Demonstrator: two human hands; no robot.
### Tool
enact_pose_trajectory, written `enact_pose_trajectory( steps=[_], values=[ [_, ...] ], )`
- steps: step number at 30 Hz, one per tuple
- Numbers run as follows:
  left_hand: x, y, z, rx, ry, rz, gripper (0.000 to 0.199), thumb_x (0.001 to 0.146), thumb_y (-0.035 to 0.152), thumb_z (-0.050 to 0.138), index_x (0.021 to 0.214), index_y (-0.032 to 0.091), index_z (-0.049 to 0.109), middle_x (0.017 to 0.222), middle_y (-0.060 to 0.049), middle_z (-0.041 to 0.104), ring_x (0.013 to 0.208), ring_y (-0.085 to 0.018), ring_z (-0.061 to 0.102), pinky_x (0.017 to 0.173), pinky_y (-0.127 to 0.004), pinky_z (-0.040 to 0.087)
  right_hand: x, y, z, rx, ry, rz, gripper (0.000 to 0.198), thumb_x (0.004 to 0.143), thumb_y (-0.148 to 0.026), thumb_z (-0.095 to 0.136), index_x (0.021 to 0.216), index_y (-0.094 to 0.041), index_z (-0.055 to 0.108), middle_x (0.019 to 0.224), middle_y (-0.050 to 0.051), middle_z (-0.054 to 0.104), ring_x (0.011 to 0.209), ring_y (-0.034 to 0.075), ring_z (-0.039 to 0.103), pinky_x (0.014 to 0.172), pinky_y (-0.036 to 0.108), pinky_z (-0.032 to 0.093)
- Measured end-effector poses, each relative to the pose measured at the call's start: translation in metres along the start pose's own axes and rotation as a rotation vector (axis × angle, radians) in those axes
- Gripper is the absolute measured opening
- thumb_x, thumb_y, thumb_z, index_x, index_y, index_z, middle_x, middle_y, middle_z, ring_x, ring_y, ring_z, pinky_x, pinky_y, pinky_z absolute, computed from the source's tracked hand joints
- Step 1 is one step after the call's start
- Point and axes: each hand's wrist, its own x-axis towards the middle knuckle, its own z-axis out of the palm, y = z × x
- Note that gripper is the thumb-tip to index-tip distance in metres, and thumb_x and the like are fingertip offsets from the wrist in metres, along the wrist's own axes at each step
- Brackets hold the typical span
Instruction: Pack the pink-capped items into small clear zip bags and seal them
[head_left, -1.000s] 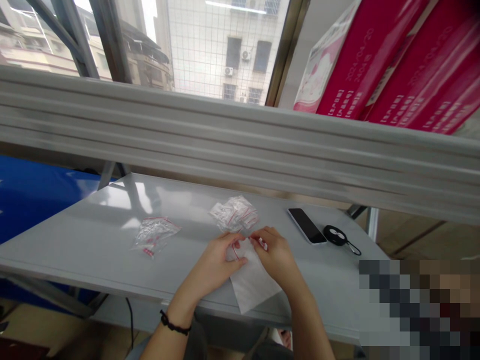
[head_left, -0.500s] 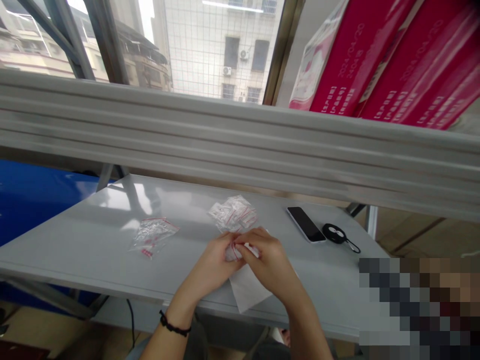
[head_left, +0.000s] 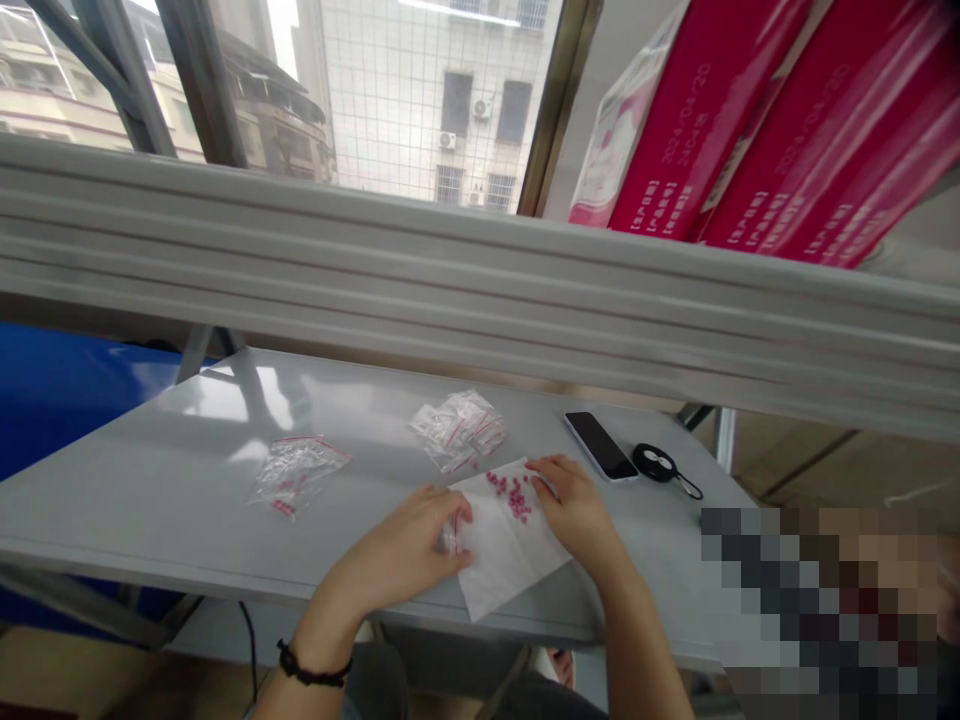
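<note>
A white sheet of paper (head_left: pixel 499 575) lies near the table's front edge, with a scatter of small pinkish-red beads (head_left: pixel 519 498) on its upper part. At the sheet's left side, my left hand (head_left: pixel 409 540) holds a small clear zip bag (head_left: pixel 452 535) with a red line, between thumb and fingers; the palm partly covers the bag. My right hand (head_left: pixel 574 505) rests at the sheet's right edge, thumb and fingers apart, fingertips just beside the beads. Behind the sheet is a pile of clear zip bags (head_left: pixel 461 425). Another clear bag (head_left: pixel 296 470) with red pieces lies to the left.
A phone (head_left: pixel 600 445) and a round black case with a loop (head_left: pixel 655 462) lie at the right of the grey table (head_left: pixel 360 400). A metal shelf beam (head_left: pixel 420 270) crosses above, carrying red boxes (head_left: pixel 675 130). Part of the right side is pixelated.
My hands have parted: the left moved left with the small zip bag, the right moved right. The beads and more of the paper now show. The view has shifted slightly.
</note>
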Motion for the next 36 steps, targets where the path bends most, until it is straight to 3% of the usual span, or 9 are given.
enact_pose_trajectory(
  steps=[7, 23, 36],
  values=[
    [-0.004, 0.009, 0.007, 0.059, -0.158, 0.05, 0.035, 0.075, 0.015, 0.07, 0.108, 0.024, 0.068, 0.109, -0.003, 0.07, 0.111, -0.027, 0.057, 0.098, -0.037, 0.042, 0.0, 0.013, 0.015, -0.1, -0.047, 0.049, 0.026, 0.092, -0.014, 0.052, 0.097, -0.021, 0.077, 0.098, 0.007, 0.071, 0.092, 0.024, 0.062, 0.088, 0.034, 0.046],
    [-0.003, 0.006, 0.0, 0.129, -0.151, -0.051, 0.04, 0.081, 0.02, 0.066, 0.121, 0.021, 0.067, 0.119, -0.007, 0.069, 0.115, -0.027, 0.055, 0.105, -0.041, 0.04, -0.009, 0.01, 0.008, -0.188, -0.071, 0.194, 0.021, 0.095, -0.021, 0.053, 0.096, -0.022, 0.074, 0.098, 0.007, 0.068, 0.097, 0.024, 0.059, 0.089, 0.031, 0.04],
    [-0.002, 0.0, 0.001, 0.107, -0.123, -0.047, 0.039, 0.083, 0.024, 0.066, 0.122, 0.022, 0.067, 0.119, -0.008, 0.07, 0.114, -0.028, 0.059, 0.106, -0.045, 0.04, -0.016, 0.011, -0.004, -0.19, -0.106, 0.203, 0.018, 0.091, -0.017, 0.053, 0.088, -0.02, 0.07, 0.089, 0.007, 0.067, 0.087, 0.021, 0.062, 0.082, 0.03, 0.042]
  ],
)
